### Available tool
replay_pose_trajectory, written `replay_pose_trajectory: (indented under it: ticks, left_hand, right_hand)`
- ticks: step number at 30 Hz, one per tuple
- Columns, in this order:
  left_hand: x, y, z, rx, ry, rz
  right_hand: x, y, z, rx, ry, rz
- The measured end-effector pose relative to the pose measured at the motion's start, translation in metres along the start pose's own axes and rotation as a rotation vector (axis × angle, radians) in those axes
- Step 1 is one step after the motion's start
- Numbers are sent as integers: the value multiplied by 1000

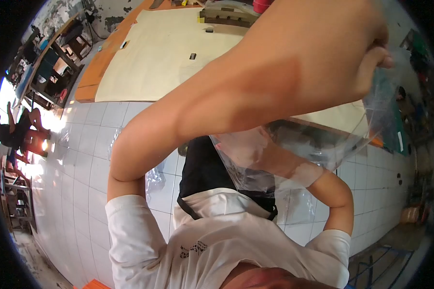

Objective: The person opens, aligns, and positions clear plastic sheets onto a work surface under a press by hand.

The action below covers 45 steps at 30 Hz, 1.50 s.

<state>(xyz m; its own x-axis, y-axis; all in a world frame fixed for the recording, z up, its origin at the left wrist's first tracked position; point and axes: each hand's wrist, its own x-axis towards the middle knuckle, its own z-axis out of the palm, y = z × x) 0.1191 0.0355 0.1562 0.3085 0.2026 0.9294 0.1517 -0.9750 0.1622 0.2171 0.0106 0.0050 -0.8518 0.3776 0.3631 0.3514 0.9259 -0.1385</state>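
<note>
Close to the camera at the upper right, my left hand (371, 60) is closed, its fingers gripping clear plastic, apparently a bag (342, 139). The plastic hangs down from it towards my lap. Lower down, behind the plastic, my right hand (243, 149) looks curled at the plastic's lower left part. Glare and my left forearm partly hide its fingers. My left forearm crosses most of the view and covers part of the table behind it.
A table (84, 89) bears a large cream sheet (154, 58) with small dark pieces (193, 56) and a dark fixture (226, 18). Loose clear plastic (155, 180) lies on the tiled floor (91, 164). Another person (21, 127) sits at the far left.
</note>
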Motion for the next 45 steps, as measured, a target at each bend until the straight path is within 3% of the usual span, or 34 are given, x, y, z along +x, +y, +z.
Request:
replay_pose_trajectory:
  ticks: [1, 5, 7, 11, 15, 17, 18, 20, 22, 24, 26, 36, 45]
  left_hand:
    - [-2, -2, 0, 12, -7, 1]
    - [-7, -3, -3, 58, -18, -10]
    - [-10, -4, -6, 81, -15, -50]
    - [-11, 8, -22, 154, -38, -237]
    - [-19, -3, -30, -22, -70, -469]
    - [-25, -12, -27, -93, -124, -654]
    - [-29, -15, -23, -130, -171, -774]
    - [-37, -19, -11, -122, -139, -696]
    - [-39, -14, -3, -120, -106, -612]
    - [-39, -6, 1, -175, -165, -684]
    - [-37, 1, 4, -162, -188, -703]
    - [-43, 6, -2, -208, -206, -795]
    - [-43, 1, 3, -309, -199, -831]
  right_hand:
    - [-5, 0, 3, -26, 98, -65]
    - [-38, 8, 37, -214, 125, -60]
    - [-62, 8, 45, -218, -31, -94]
    - [-114, 3, 38, -290, -110, -191]
    - [-145, -26, -13, -130, -583, -130]
    - [-158, -32, -40, 334, -823, -141]
    - [-140, -39, -68, 331, -819, -131]
    - [-89, -40, -130, 625, -804, -5]
    - [-86, -26, -147, 247, -106, 0]
    - [-66, -17, -161, -118, 428, 194]
    - [-47, 0, -153, 148, 716, 315]
    - [-21, 23, -121, 643, 791, 330]
    - [-18, 24, -117, 629, 865, 361]
